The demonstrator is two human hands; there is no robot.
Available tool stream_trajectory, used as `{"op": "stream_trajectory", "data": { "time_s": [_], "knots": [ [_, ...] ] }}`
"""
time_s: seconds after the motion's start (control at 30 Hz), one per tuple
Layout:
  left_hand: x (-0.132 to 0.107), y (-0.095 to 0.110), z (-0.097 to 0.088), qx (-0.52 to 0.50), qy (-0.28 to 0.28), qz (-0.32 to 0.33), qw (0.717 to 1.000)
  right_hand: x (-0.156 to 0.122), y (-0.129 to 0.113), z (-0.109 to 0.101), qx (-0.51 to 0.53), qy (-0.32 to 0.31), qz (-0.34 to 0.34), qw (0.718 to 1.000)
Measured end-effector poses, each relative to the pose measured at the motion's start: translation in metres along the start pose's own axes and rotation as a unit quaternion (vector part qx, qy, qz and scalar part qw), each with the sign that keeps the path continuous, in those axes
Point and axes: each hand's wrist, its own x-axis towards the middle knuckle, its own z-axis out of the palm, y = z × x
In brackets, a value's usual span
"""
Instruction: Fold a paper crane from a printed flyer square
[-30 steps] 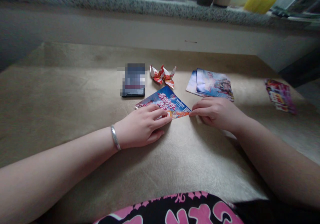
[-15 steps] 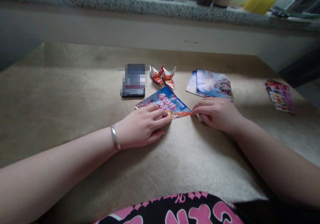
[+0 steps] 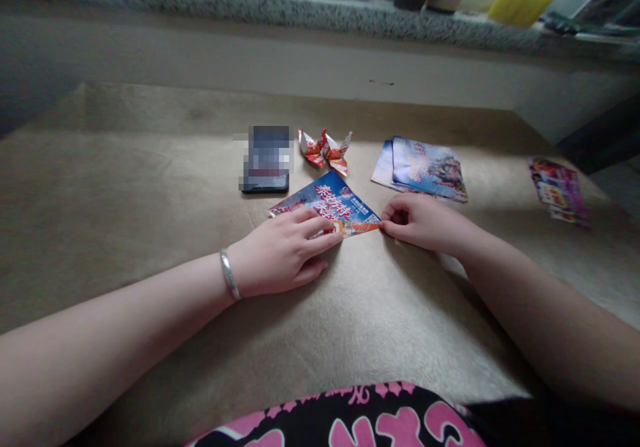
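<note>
A blue printed paper folded into a triangle lies on the tan table. My left hand rests flat on its near left part, fingers stretched out and pressing it down. My right hand sits at the triangle's right corner, fingers curled and pinching that tip. A silver bracelet is on my left wrist.
Beyond the triangle stand a dark phone and a folded red-and-white paper crane. A stack of blue printed sheets lies to the right, and a pink leaflet near the table's right edge. A stone ledge with clutter runs behind.
My right hand has curled its fingers more tightly at the triangle's right corner and shifted slightly left. My left hand and the paper have stayed put.
</note>
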Motion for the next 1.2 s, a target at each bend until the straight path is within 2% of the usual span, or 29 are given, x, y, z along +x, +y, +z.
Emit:
{"op": "stream_trajectory", "data": {
  "time_s": [0.2,0.4,0.5,0.73,1.07,1.2],
  "knots": [
    [0.0,0.0,0.0,0.001,0.001,0.0,1.0,0.003,-0.009,-0.005,-0.043,-0.015,0.038,0.998],
    [-0.001,-0.001,0.0,-0.001,0.0,0.003,1.0,0.002,-0.002,-0.008,-0.033,-0.036,0.065,0.997],
    [0.0,-0.001,0.0,0.001,-0.001,0.002,1.0,0.001,-0.001,-0.007,-0.04,-0.023,0.065,0.997],
    [0.0,0.0,0.0,-0.004,0.002,-0.002,1.0,-0.002,-0.007,-0.002,-0.079,0.024,0.046,0.996],
    [0.0,0.0,0.0,-0.001,0.003,0.004,1.0,-0.003,0.011,-0.003,-0.036,0.021,0.013,0.999],
    [0.001,0.0,0.0,-0.006,0.002,0.002,1.0,-0.006,0.01,0.002,0.027,0.082,-0.034,0.996]
  ]
}}
